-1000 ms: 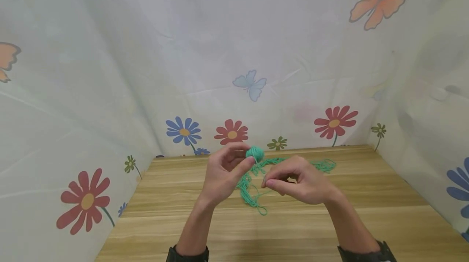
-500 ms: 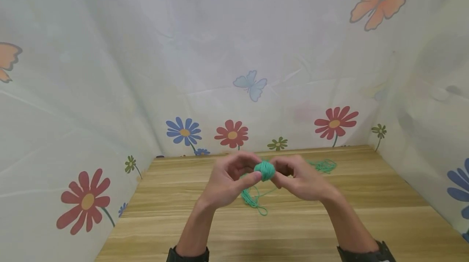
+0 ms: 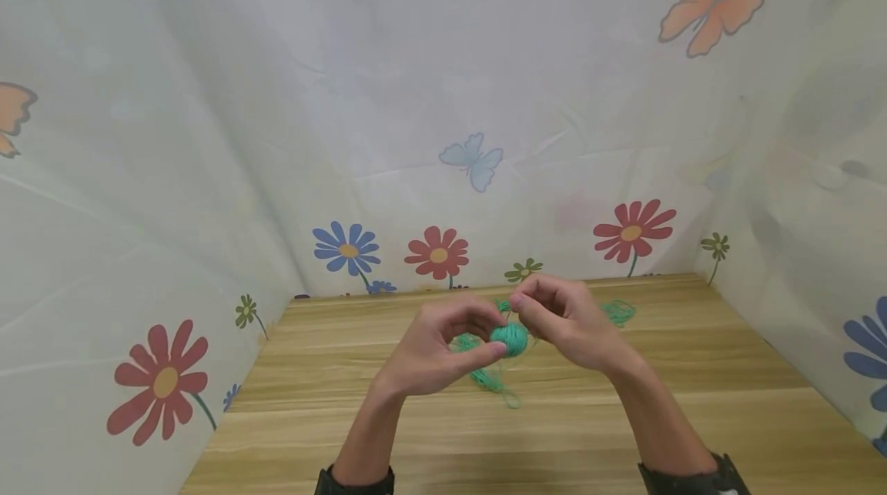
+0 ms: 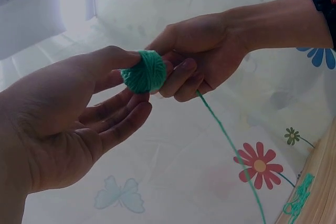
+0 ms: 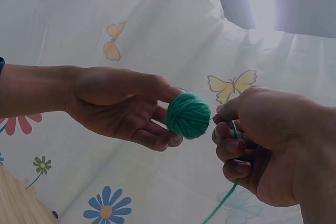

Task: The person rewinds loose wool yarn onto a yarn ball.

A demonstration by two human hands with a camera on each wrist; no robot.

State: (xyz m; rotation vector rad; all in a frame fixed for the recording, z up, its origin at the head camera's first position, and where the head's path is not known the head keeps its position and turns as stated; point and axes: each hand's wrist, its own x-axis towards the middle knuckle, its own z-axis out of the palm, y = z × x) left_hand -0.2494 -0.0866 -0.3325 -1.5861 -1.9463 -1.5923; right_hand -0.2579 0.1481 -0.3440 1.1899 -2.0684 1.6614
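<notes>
A small ball of green yarn [image 3: 511, 339] is held up over the table, wound in close strands. My left hand [image 3: 443, 349] pinches it between thumb and fingertips, as the left wrist view shows with the yarn ball [image 4: 146, 72] at the fingertips. Just beyond the ball, my right hand [image 3: 571, 322] pinches the yarn strand between thumb and forefinger. In the right wrist view the strand [image 5: 226, 199] passes through the curled fingers of the right hand [image 5: 268, 140] and trails downward.
Loose green yarn [image 3: 488, 379] lies on the wooden table [image 3: 443, 441] behind and below the hands, partly hidden by them. Another heap of it [image 3: 619, 313] is farther right. A white sheet [image 3: 388, 95] printed with flowers and butterflies encloses the table at the back and sides.
The yarn ball and left hand have moved right and slightly down. The right hand went from below the ball, close up beside it, to just above its right side, still pinching the strand.
</notes>
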